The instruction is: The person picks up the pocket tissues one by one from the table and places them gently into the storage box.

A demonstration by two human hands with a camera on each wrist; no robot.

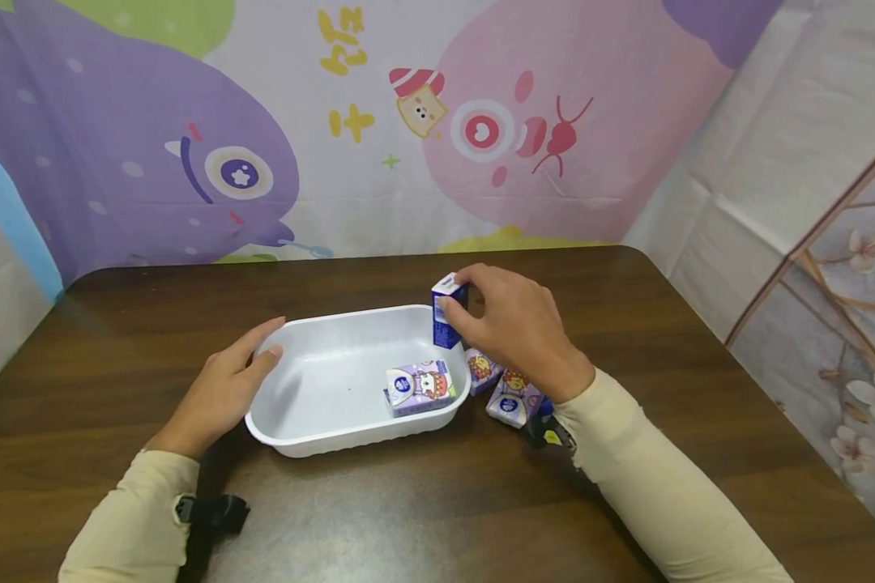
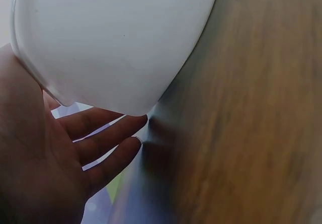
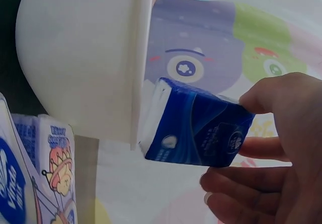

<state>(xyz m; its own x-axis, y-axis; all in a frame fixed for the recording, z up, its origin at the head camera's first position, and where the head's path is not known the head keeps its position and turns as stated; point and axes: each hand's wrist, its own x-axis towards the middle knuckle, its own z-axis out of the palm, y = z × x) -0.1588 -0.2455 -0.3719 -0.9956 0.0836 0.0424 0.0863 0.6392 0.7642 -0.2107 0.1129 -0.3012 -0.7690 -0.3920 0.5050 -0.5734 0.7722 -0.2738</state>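
A white tray (image 1: pixel 335 380) lies on the table. My left hand (image 1: pixel 222 389) holds its left end, thumb over the rim and fingers along the outside; in the left wrist view the fingers (image 2: pixel 108 141) spread against the outer wall. My right hand (image 1: pixel 521 324) pinches a dark blue tissue pack (image 1: pixel 448 316) between thumb and fingers, upright at the tray's far right corner. The right wrist view shows this pack close to the tray's rim. Inside the tray, at the right, lies a lilac tissue pack (image 1: pixel 419 389) with a cartoon print.
Right of the tray, partly under my right hand and wrist, lie more lilac tissue packs (image 1: pixel 512 401). The brown wooden table (image 1: pixel 379 518) ends at a printed cloth backdrop (image 1: pixel 364 186). A wrist camera (image 1: pixel 222 514) is strapped to my left wrist.
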